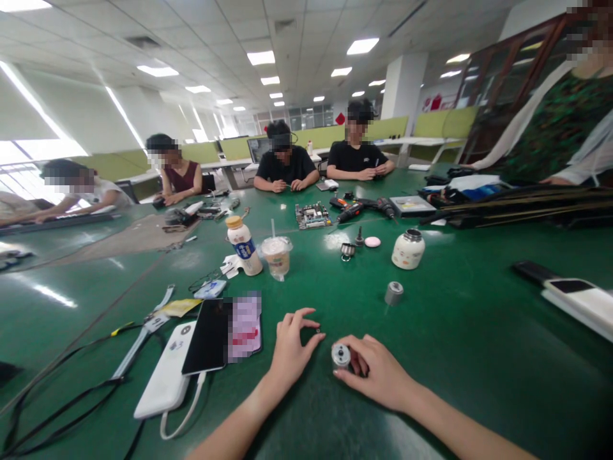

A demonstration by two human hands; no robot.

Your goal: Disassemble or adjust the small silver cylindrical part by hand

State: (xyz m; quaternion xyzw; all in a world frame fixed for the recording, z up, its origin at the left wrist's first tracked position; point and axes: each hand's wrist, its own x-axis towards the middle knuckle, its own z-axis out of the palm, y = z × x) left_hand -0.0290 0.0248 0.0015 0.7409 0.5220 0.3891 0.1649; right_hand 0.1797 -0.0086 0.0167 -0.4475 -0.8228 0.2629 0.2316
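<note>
metal cylinder (341,356) is grasped from the side by right hand (378,372), toward worktop (460,306)'s near edge, seemingly so its holed face is left exposed. tiny part (318,330) is seen by left hand (290,343)'s grip; whether pinched cannot be told.

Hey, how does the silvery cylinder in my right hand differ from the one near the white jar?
The held cylinder is in your right hand; the loose cylinder stands untouched on the green table. The held cylinder is nearer you; the loose cylinder sits farther off, just before the white jar. Both look silvery and round.
</note>
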